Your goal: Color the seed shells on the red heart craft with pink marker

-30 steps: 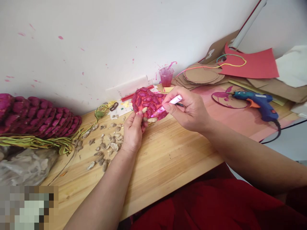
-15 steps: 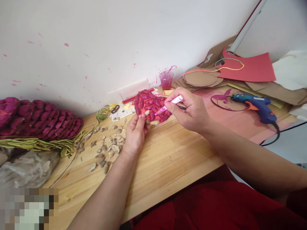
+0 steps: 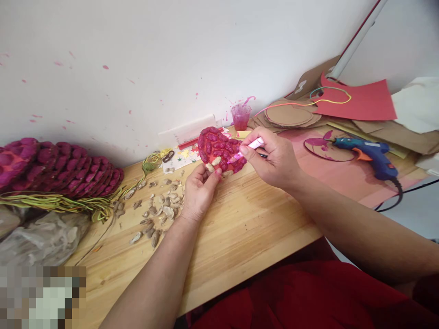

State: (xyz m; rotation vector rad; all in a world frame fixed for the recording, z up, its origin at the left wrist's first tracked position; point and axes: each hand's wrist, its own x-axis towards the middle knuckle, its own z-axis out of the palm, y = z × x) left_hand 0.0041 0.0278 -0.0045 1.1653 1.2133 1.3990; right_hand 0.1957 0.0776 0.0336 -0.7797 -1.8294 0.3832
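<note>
Over the wooden tabletop (image 3: 247,228), left hand (image 3: 200,189) pinches the peanut-studded disc (image 3: 219,146), right hand (image 3: 276,155) grips a brush-like tool (image 3: 255,143) at its face: painting seems underway, and the pale peanuts (image 3: 216,161) likely call for colour next.

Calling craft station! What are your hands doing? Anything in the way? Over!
Left hand gripping peanut-covered piece. Right hand holding white-handled brush to it. Some pale peanuts there, not pink. Loose peanut shells off to the left.
</note>
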